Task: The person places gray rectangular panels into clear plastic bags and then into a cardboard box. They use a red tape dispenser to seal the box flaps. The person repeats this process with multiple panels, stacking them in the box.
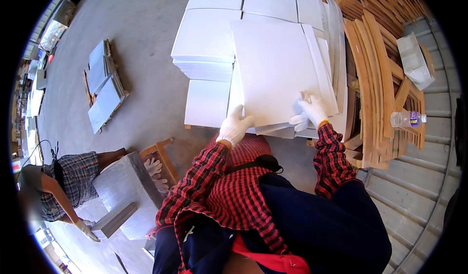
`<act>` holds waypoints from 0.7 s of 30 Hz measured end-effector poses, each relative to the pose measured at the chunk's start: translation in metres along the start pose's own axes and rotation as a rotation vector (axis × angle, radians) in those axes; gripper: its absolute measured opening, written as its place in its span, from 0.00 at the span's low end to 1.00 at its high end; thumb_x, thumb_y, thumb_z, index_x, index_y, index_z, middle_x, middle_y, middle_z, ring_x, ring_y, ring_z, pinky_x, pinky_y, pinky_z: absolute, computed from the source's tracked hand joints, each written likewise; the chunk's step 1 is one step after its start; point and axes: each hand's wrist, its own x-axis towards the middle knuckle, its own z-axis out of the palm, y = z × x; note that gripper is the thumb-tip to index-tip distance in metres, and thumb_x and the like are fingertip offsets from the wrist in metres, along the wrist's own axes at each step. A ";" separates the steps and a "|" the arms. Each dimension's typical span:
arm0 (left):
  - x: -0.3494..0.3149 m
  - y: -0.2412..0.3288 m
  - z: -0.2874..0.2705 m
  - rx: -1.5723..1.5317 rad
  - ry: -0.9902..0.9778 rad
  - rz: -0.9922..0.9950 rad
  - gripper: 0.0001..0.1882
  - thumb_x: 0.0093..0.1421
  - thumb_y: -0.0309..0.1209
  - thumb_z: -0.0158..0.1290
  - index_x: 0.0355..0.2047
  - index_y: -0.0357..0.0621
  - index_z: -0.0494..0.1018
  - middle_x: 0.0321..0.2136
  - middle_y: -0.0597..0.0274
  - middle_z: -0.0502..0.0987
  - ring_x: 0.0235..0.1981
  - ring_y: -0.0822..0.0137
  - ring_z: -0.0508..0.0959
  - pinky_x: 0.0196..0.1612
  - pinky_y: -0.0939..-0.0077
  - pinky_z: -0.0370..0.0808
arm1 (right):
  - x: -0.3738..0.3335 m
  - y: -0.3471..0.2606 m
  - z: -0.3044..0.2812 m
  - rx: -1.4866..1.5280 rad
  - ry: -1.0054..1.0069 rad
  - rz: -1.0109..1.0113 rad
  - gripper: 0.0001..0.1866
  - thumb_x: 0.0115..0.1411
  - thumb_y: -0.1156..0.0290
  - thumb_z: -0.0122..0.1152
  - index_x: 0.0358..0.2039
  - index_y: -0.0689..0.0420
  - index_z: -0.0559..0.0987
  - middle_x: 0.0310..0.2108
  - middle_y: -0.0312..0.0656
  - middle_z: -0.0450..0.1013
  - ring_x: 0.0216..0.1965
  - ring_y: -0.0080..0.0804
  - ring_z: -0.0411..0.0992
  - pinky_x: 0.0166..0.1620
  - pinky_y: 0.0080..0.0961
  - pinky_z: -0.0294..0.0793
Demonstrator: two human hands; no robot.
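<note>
A large white sheet [275, 64] of board or card lies at an angle on top of stacked white sheets [207, 32]. My left hand [235, 127], in a white knitted glove, is at the near left corner of that sheet, its thumb and fingers apart. Over the near right part of the sheet is my right hand [314, 109], also gloved, with its fingers curled in. A crumpled white piece like a cloth or glove [299, 120] bunches at those fingers; its exact kind is unclear. A narrow white strip [319, 69] runs along the sheet's right side.
Wooden slatted frames [373, 79] stand to the right, with a clear plastic bottle [407, 119] and a white box [413, 59] by them. A low pallet of grey-blue sheets [105, 86] is at left. Another person [68, 181] handles a grey block [114, 220] beside a wrapped stack [126, 191].
</note>
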 end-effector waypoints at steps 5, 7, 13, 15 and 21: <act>0.004 0.022 -0.010 -0.331 -0.098 -0.103 0.35 0.60 0.48 0.56 0.58 0.30 0.69 0.42 0.46 0.81 0.40 0.60 0.81 0.46 0.66 0.77 | -0.006 0.001 -0.014 0.299 0.037 -0.045 0.25 0.56 0.51 0.64 0.41 0.63 0.79 0.40 0.51 0.78 0.43 0.38 0.78 0.46 0.34 0.76; 0.004 0.025 -0.019 -0.471 -0.074 0.019 0.29 0.63 0.48 0.55 0.53 0.32 0.74 0.43 0.55 0.80 0.41 0.71 0.78 0.46 0.72 0.75 | -0.013 -0.007 -0.029 0.650 0.160 -0.077 0.23 0.57 0.54 0.66 0.40 0.62 0.79 0.38 0.47 0.78 0.41 0.31 0.77 0.44 0.30 0.76; -0.047 0.035 -0.109 -0.487 0.295 0.325 0.21 0.66 0.37 0.54 0.52 0.32 0.74 0.45 0.61 0.79 0.47 0.72 0.76 0.55 0.75 0.69 | -0.012 -0.020 -0.063 0.127 0.447 0.025 0.32 0.58 0.49 0.64 0.54 0.61 0.75 0.51 0.48 0.75 0.48 0.37 0.77 0.49 0.36 0.76; -0.078 0.018 -0.144 -0.595 0.396 0.340 0.20 0.67 0.37 0.54 0.52 0.33 0.74 0.45 0.63 0.78 0.48 0.74 0.75 0.54 0.76 0.69 | 0.001 -0.008 -0.052 -0.225 0.391 -0.097 0.37 0.57 0.45 0.64 0.59 0.58 0.73 0.54 0.49 0.73 0.52 0.42 0.75 0.48 0.38 0.77; -0.207 -0.054 -0.189 -0.600 0.756 0.330 0.19 0.69 0.37 0.53 0.55 0.38 0.71 0.48 0.63 0.75 0.49 0.72 0.73 0.53 0.74 0.70 | -0.015 -0.150 -0.070 0.516 -0.232 -0.301 0.44 0.60 0.41 0.59 0.70 0.53 0.61 0.68 0.49 0.59 0.65 0.44 0.63 0.65 0.39 0.64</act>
